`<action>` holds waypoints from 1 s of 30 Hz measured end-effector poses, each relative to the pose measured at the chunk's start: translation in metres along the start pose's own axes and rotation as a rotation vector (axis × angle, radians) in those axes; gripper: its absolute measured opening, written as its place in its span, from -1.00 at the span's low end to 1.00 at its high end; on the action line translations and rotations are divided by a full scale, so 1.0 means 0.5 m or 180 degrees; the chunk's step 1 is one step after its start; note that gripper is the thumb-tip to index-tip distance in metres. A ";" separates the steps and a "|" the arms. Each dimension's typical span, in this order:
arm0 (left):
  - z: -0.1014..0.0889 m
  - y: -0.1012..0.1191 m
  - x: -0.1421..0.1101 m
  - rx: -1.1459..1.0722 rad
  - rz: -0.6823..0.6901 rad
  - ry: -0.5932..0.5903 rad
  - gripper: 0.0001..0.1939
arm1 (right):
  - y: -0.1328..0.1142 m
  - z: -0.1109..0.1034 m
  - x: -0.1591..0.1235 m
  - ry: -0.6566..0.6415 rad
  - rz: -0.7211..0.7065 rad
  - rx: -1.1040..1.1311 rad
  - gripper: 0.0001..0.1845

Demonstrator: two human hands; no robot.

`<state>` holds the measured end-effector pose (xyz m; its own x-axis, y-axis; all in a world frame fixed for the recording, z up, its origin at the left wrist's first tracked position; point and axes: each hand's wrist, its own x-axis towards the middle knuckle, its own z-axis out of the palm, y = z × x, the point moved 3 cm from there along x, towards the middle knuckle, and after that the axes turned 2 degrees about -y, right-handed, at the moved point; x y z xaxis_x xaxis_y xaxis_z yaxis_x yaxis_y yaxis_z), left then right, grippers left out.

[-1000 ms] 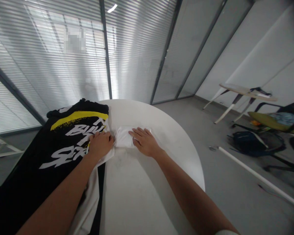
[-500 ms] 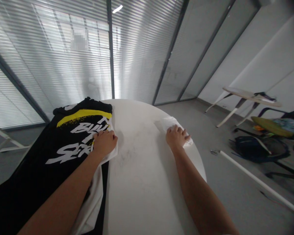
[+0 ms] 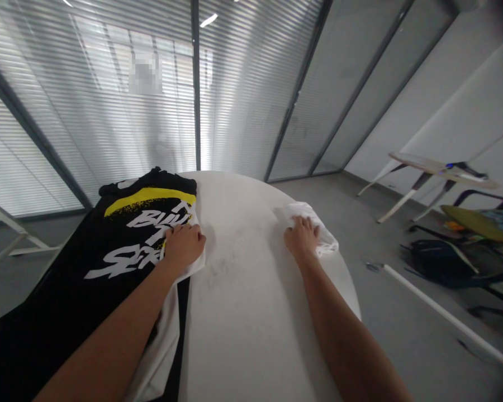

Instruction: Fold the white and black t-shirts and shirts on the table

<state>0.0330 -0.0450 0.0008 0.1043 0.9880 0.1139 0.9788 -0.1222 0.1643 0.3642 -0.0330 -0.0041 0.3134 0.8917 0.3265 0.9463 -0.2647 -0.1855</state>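
A black T-shirt (image 3: 58, 312) with white lettering and a yellow band is spread over the left side of a round white table (image 3: 243, 312). My left hand (image 3: 185, 245) rests at the shirt's right edge, fingers curled closed on the fabric there. White cloth (image 3: 159, 357) shows beneath my left forearm, along that edge. On the right, near the table's rim, my right hand (image 3: 302, 237) presses a crumpled white cloth (image 3: 327, 241) against the tabletop. Its fingers are bent over the cloth, whose near part they hide.
Grey smudges (image 3: 226, 259) mark the tabletop between my hands. Glass partitions with blinds (image 3: 243, 100) stand behind the table. To the right are a small table (image 3: 436, 164), a chair with a cushion (image 3: 465, 220), a dark bag (image 3: 448, 262) and a white pole (image 3: 436, 307).
My right hand has shifted slightly up and left relative to the table rim, and more of the white cloth shows beside it. The left hand keeps its place on the shirt. The view has turned slightly.
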 end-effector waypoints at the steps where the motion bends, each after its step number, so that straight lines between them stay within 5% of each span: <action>1: 0.000 0.000 0.000 0.0007 0.0006 0.0022 -0.73 | -0.007 0.001 0.000 0.0054 -0.0070 0.0005 -0.49; 6: 0.001 0.001 0.000 0.0077 0.0013 0.0073 -0.73 | -0.065 0.016 -0.015 0.0039 -0.0621 0.0138 -0.53; 13: 0.003 0.001 0.003 -0.0030 0.0056 0.0085 -0.75 | -0.094 0.046 -0.033 -0.0505 -0.1023 0.0262 -0.55; 22: -0.014 0.002 -0.001 -0.0103 0.0112 0.0024 -0.78 | -0.090 0.046 -0.033 -0.0525 -0.1061 0.0276 -0.58; 30: -0.072 -0.073 -0.004 -0.0194 -0.0403 0.0193 -0.73 | -0.091 0.046 -0.033 -0.0590 -0.1000 0.0255 -0.58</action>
<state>-0.0091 -0.0457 0.0297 -0.0321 0.9886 0.1471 0.9707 -0.0043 0.2401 0.3143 -0.0271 -0.0224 -0.0179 0.9782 0.2069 0.9826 0.0555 -0.1772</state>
